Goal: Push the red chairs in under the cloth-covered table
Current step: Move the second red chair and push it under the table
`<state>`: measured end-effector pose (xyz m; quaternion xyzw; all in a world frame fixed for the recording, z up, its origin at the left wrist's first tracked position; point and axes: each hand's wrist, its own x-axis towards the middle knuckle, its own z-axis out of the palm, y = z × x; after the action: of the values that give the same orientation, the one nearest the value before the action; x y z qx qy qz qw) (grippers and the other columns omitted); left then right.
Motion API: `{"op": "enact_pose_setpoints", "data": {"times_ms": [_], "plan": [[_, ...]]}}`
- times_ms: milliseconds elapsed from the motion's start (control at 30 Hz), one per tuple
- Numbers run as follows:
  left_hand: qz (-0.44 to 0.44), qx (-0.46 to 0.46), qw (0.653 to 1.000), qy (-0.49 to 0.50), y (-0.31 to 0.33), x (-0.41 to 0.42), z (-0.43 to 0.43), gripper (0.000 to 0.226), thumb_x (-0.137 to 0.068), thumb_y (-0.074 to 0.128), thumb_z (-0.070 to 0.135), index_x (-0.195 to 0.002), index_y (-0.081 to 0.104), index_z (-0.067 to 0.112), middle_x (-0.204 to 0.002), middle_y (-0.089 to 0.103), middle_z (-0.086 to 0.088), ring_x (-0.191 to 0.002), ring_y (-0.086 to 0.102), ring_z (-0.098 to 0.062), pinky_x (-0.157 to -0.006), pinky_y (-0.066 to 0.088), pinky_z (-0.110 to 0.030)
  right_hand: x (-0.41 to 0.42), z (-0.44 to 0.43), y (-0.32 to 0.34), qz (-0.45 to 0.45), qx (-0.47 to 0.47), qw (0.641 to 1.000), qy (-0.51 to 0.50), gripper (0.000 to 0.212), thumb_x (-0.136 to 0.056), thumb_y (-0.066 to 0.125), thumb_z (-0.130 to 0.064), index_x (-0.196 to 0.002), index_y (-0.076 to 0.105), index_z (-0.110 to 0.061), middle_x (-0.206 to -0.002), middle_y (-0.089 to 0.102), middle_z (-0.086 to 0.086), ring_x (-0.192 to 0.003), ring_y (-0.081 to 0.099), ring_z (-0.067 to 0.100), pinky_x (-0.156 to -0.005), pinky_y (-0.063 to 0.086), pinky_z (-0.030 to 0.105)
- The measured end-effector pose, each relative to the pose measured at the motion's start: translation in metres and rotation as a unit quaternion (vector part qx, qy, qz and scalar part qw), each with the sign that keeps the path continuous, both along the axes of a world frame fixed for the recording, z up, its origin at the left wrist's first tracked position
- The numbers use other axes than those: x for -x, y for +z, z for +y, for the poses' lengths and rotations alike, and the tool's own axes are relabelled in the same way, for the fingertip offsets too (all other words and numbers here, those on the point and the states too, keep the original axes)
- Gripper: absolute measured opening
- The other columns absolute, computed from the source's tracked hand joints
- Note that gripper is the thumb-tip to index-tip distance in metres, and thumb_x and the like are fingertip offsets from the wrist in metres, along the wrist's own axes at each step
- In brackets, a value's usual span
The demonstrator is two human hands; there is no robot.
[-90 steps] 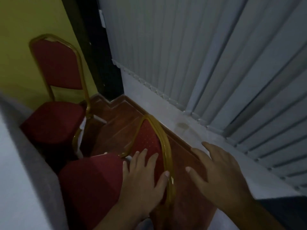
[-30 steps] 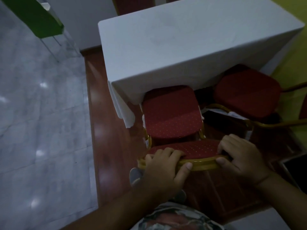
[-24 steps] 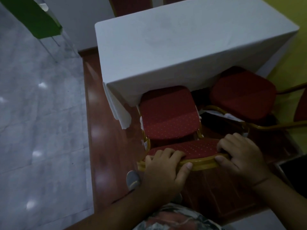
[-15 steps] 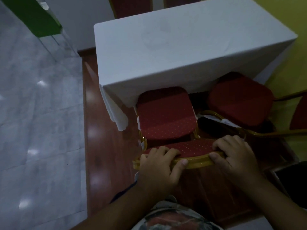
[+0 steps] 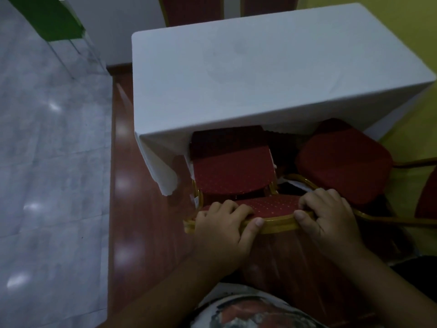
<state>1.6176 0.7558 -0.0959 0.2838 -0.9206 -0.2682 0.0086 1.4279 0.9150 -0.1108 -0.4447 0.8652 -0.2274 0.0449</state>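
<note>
A red chair with a gold frame [image 5: 233, 172] stands right in front of me, its seat partly beneath the near edge of the white cloth-covered table [image 5: 248, 67]. My left hand [image 5: 224, 229] grips the left part of its top rail. My right hand [image 5: 328, 217] grips the right part of the same rail. A second red chair [image 5: 343, 159] stands to the right, turned at an angle, its seat mostly outside the table edge.
Two more red chair backs [image 5: 191, 10] show beyond the table's far side. A yellow wall [image 5: 402, 27] runs along the right. Grey tiled floor [image 5: 47, 162] lies to the left of the brown wooden floor strip [image 5: 123, 197]. A green object [image 5: 54, 17] stands at top left.
The near chair's seat has slid further under the table's cloth edge, with both hands holding its top rail throughout. Three seconds ago I faced the blinds, with only my left hand on the chair.
</note>
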Motion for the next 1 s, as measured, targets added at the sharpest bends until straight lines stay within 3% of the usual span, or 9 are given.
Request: {"op": "enact_pose_setpoints", "data": {"times_ms": [533, 700, 800, 1000], "plan": [[-0.036, 0.006, 0.999, 0.022, -0.001, 0.051, -0.029, 0.064, -0.094, 0.009, 0.072, -0.124, 0.057, 0.042, -0.116, 0.056, 0.018, -0.108, 0.048, -0.010, -0.089, 0.039, -0.040, 0.058, -0.041, 0.003, 0.021, 0.015, 0.999, 0.042, 0.067, -0.091, 0.022, -0.075, -0.075, 0.057, -0.020, -0.074, 0.050, -0.008, -0.074, 0.046, 0.018, -0.070, 0.026, 0.034], [-0.024, 0.006, 0.999, 0.027, 0.003, 0.071, -0.022, 0.060, -0.095, 0.015, 0.070, -0.121, 0.060, 0.041, -0.113, 0.058, 0.017, -0.104, 0.049, -0.009, -0.084, 0.039, -0.036, 0.080, -0.037, 0.003, 0.017, 0.009, 0.999, 0.046, 0.067, -0.091, 0.021, -0.075, -0.077, 0.057, -0.020, -0.075, 0.052, -0.006, -0.074, 0.047, 0.020, -0.069, 0.028, 0.036], [-0.004, 0.009, 0.999, 0.039, 0.002, 0.073, -0.021, 0.057, -0.096, 0.019, 0.069, -0.116, 0.064, 0.039, -0.107, 0.060, 0.017, -0.098, 0.051, -0.009, -0.080, 0.040, -0.036, 0.082, -0.035, 0.001, 0.012, 0.003, 0.999, 0.041, 0.056, -0.090, 0.027, -0.071, -0.079, 0.054, -0.024, -0.077, 0.049, -0.009, -0.076, 0.044, 0.018, -0.071, 0.029, 0.036], [0.020, 0.019, 0.999, 0.035, 0.001, 0.069, -0.020, 0.056, -0.099, 0.019, 0.068, -0.108, 0.066, 0.039, -0.100, 0.061, 0.017, -0.088, 0.051, -0.008, -0.073, 0.043, -0.037, 0.077, -0.032, -0.001, -0.008, 0.009, 0.999, 0.031, 0.060, -0.090, 0.023, -0.077, -0.078, 0.051, -0.025, -0.075, 0.045, -0.009, -0.076, 0.041, 0.016, -0.074, 0.032, 0.037]]}}
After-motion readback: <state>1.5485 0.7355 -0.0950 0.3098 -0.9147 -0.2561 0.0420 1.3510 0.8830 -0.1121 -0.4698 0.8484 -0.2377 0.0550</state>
